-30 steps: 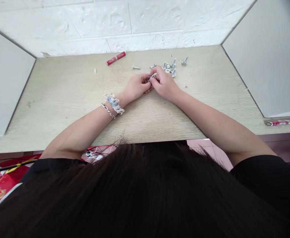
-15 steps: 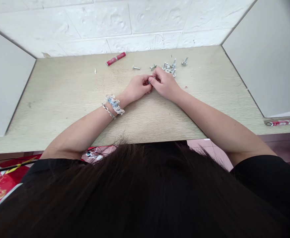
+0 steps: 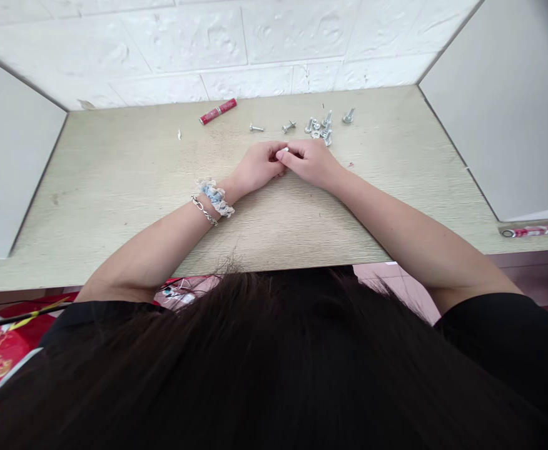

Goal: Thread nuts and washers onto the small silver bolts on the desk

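Note:
My left hand and my right hand meet fingertip to fingertip on the wooden desk. Between them they pinch a small metal bolt, mostly hidden by the fingers. My left wrist wears a chain bracelet and a lace scrunchie. Just beyond the hands lie loose bolts: a cluster, one bolt and another single bolt further left.
A red tube lies near the back wall. Grey side panels close the desk left and right. A red-handled tool rests at the right edge. My dark hair fills the bottom of the view.
The bolt, visible between my fingertips a second ago, is now nearly covered as both hands closed over it and lowered slightly.

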Demonstrator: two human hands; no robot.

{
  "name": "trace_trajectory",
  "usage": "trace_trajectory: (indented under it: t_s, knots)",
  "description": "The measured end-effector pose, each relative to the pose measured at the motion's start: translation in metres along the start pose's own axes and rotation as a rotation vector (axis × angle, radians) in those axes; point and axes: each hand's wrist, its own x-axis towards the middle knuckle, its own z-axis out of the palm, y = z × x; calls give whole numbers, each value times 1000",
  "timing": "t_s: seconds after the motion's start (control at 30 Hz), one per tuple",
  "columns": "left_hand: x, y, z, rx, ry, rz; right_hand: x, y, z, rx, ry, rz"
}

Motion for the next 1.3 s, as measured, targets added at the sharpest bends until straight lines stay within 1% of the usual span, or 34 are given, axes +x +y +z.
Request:
trace_trajectory:
  t_s: [0.17,0.33,0.43,0.67,0.87,0.97,1.13,1.3]
  knots:
    - [0,-1,1,-38,-7,-37,2,3,2,14,2,3]
    - [1,-2,2,-99,-8,-70,3,7,5,22,42,14]
    - [2,-2,2,-109,0,-88,2,7,4,27,36,21]
    - [3,-1,2,-134,2,-91,2,12,3,67,10,-17]
    - [2,2,2,-151,-6,-101,3,12,4,98,26,3]
    - [2,1,1,-148,-20,-91,3,10,3,140,37,36]
    - [2,2,1,-129,-10,-102,3,7,5,260,103,47]
    - [2,3,1,-126,-13,-98,3,5,4,314,91,68]
